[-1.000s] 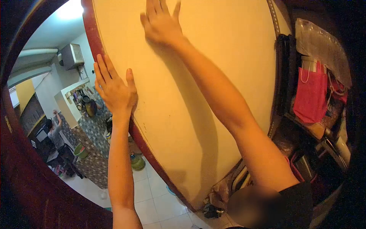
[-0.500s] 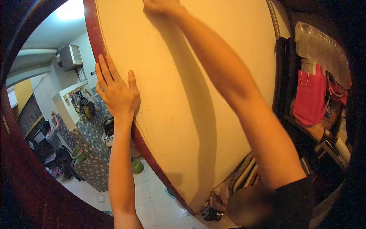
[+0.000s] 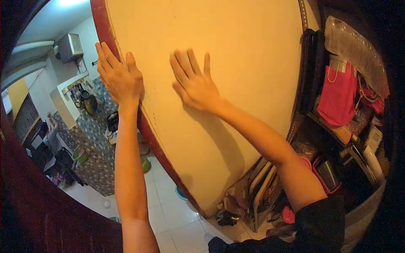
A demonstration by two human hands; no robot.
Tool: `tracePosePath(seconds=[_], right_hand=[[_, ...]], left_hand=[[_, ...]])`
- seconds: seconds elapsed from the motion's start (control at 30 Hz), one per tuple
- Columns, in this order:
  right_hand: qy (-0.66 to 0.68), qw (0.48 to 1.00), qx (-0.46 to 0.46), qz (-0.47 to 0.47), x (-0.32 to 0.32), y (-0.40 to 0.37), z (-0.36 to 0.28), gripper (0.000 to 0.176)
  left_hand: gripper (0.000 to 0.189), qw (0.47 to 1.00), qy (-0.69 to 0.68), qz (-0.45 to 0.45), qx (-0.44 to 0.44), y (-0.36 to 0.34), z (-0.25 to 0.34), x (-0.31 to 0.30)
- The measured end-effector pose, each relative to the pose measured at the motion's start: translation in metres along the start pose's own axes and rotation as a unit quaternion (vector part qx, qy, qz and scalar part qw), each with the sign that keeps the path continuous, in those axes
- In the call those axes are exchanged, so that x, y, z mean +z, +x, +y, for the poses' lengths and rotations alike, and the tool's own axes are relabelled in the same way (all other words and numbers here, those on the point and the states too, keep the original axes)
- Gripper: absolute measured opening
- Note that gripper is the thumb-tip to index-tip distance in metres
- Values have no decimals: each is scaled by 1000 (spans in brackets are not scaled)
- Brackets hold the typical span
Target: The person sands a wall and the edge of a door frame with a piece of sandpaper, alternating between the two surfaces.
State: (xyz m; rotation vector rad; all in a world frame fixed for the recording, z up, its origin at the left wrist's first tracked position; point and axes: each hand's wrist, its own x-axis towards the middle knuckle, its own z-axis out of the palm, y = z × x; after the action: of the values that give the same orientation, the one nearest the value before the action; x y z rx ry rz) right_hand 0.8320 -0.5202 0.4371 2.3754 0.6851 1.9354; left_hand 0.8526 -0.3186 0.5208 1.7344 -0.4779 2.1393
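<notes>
- The panel [image 3: 236, 63] is big and cream. It stands upright, leans in the shot and fills the middle and top. Its foot is down near the floor [image 3: 168, 206].
- Left hand [image 3: 118, 78] is flat and open, fingers straight and close together. It's laid right over the panel's red edge [image 3: 154, 147] with the thumb on the cream face, gripping nothing.
- Right hand [image 3: 194, 82] is spread wide, palm pressed on the cream face. It's near the left hand and well in from both edges.
- The panel's right edge sits tight against a crammed shelf [image 3: 337, 135] with a pink bag [image 3: 337, 95] on it, so basically no slack that side.
- At the panel's foot, boards [image 3: 263, 185] and clutter lean just beside it.
- Left of the red edge it opens up to bare white tile. Past that there's a tiled counter [image 3: 99, 173] with a green bin [image 3: 79, 155] near it, both well apart from the panel.
- Another person [image 3: 50, 137] is far back there with an arm up, well clear.
- A dark red frame [image 3: 33, 202] curves down the left side of the view.
</notes>
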Motion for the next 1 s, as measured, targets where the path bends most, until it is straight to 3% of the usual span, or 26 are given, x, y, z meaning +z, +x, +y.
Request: tracePosePath(seconds=[0.1,0.17,0.23,0.3,0.37,0.4,0.43,0.47,0.5,0.6,0.77,0.83,0.9,1.0], right_hand=[[-1,999,-1,-50,5,-49,-14,70],[0,998,-1,-66,5,-53,-18,70],[-16,997,17,-73,3,-53,-22,71],[-1,998,14,-66,4,-53,-23,70],[10,998,6,-57,4,-48,-21,70],[-8,998,-6,-67,4,-45,-19,70],[-27,996,-18,-78,4,-39,-19,69],[-31,997,-20,-73,3,-29,-21,69],[-26,997,-24,-63,4,-18,-22,69],[-26,999,-20,-9,4,45,-25,68],[-17,987,16,159,14,178,-22,67],[-47,986,51,152,9,232,-15,68],[-85,972,63,208,11,291,-5,71],[-67,983,104,139,-12,331,-2,71]], left_hand=[[73,998,19,45,-47,1,-9,3],[77,977,-74,6,-197,4,-16,4],[80,968,-123,15,-220,8,-21,4],[83,936,-162,-89,-298,14,-24,0],[81,935,-173,-79,-298,11,-38,10],[78,858,-353,-117,-353,10,-49,16],[74,744,-519,-153,-392,9,-61,23],[66,653,-610,-193,-405,6,-67,21],[66,653,-614,-191,-401,2,-71,21],[53,541,-709,-246,-379,1,-70,21],[57,555,-705,-220,-383,-15,-89,48],[62,562,-701,-213,-384,-17,-92,53],[69,535,-719,-207,-393,-16,-85,50],[71,524,-727,-208,-391,-11,-82,46]])
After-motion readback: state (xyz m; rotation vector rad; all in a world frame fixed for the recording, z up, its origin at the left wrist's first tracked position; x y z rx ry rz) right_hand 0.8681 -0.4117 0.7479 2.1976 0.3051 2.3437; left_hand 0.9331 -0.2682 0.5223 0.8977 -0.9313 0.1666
